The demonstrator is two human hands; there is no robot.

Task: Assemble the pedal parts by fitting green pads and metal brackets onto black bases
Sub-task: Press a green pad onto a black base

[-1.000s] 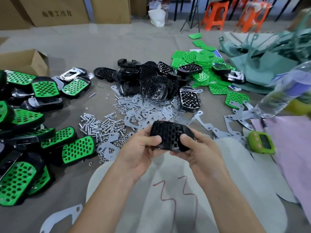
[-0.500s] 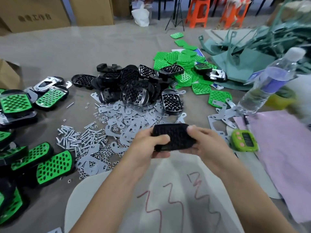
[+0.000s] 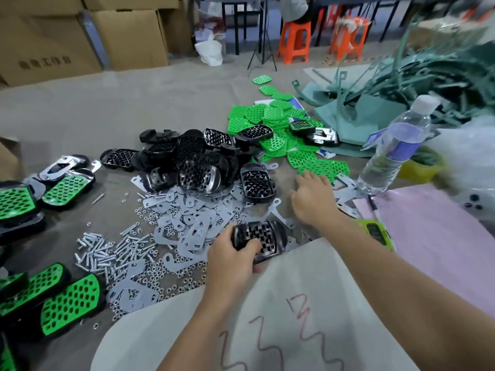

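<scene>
My left hand (image 3: 230,259) grips a black perforated pedal base (image 3: 261,238) just above the white cloth. My right hand (image 3: 312,198) is stretched forward with loose fingers, empty, its fingertips close to the nearest green pads (image 3: 321,164). A heap of black bases (image 3: 192,162) lies in the middle of the floor. Flat grey metal brackets (image 3: 187,218) are scattered in front of it. More green pads (image 3: 265,116) are piled behind the heap on the right.
Screws and nuts (image 3: 112,253) lie left of the brackets. Finished green-topped pedals (image 3: 69,303) line the left side. A water bottle (image 3: 393,145), a green timer (image 3: 375,232) and a pink sheet (image 3: 439,236) are on the right. Cardboard boxes (image 3: 80,36) and orange stools (image 3: 294,41) stand behind.
My right hand has let go of the black base and moved forward and right toward the green pads. My left hand now holds the base alone, lower. The view has tilted up.
</scene>
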